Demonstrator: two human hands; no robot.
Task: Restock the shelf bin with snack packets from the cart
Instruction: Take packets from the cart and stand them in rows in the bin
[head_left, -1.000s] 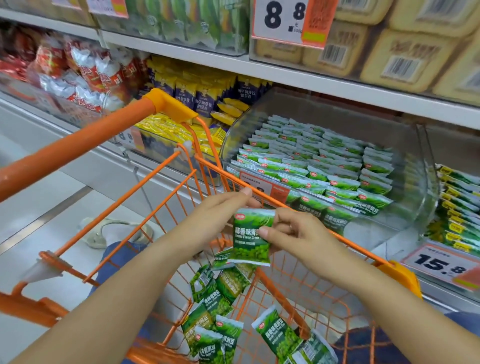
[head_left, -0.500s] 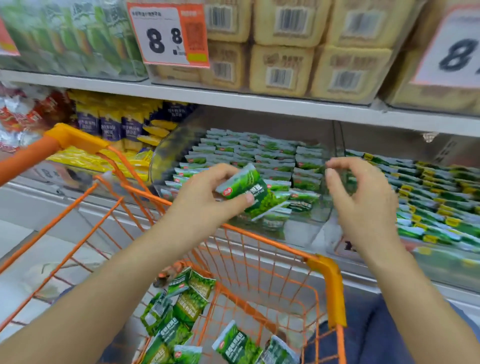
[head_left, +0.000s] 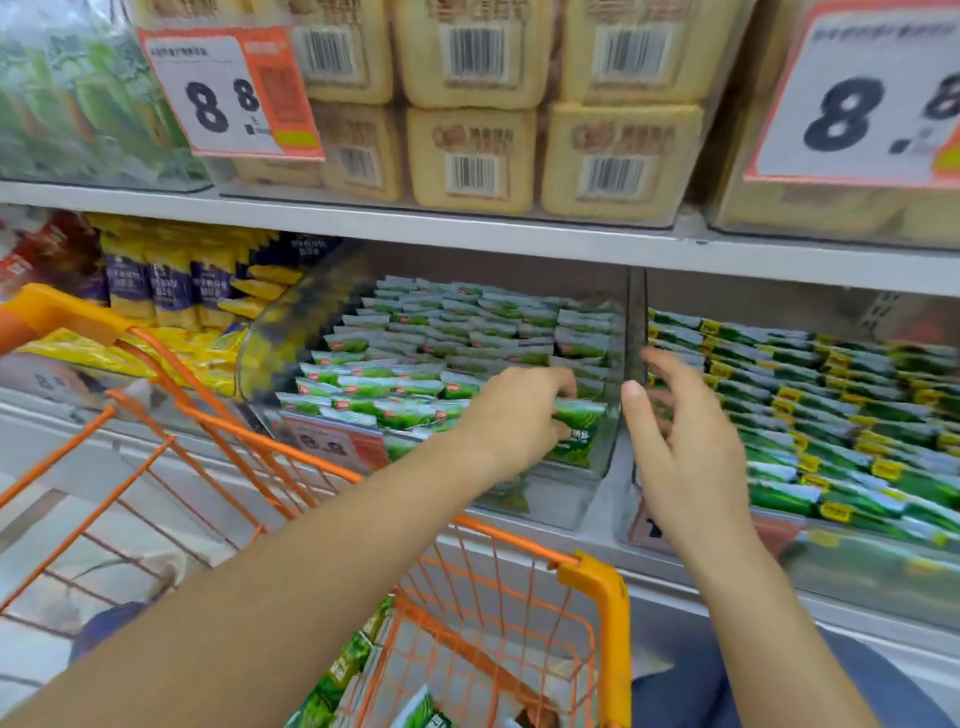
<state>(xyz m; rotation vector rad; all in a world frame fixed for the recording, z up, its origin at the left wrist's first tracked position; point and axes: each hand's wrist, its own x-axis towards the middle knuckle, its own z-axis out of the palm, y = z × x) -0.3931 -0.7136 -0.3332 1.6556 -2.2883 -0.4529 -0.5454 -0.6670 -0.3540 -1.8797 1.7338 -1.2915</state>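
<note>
Snack packets (head_left: 358, 670) in orange cart (head_left: 597, 587), bottom edge cuts them off, about four green ones visible, print blurred. Left hand (head_left: 514, 415) reaches into clear shelf bin (head_left: 550, 501), fingers pinching one green packet (head_left: 576, 431) at the bin's front right corner, packet partly hidden behind the hand. Bin rows too many and too blurred to count. Right hand (head_left: 685, 441) open, fingers spread, holds nothing, just beside the bin's right wall. Two price tags above read 8.8
</note>
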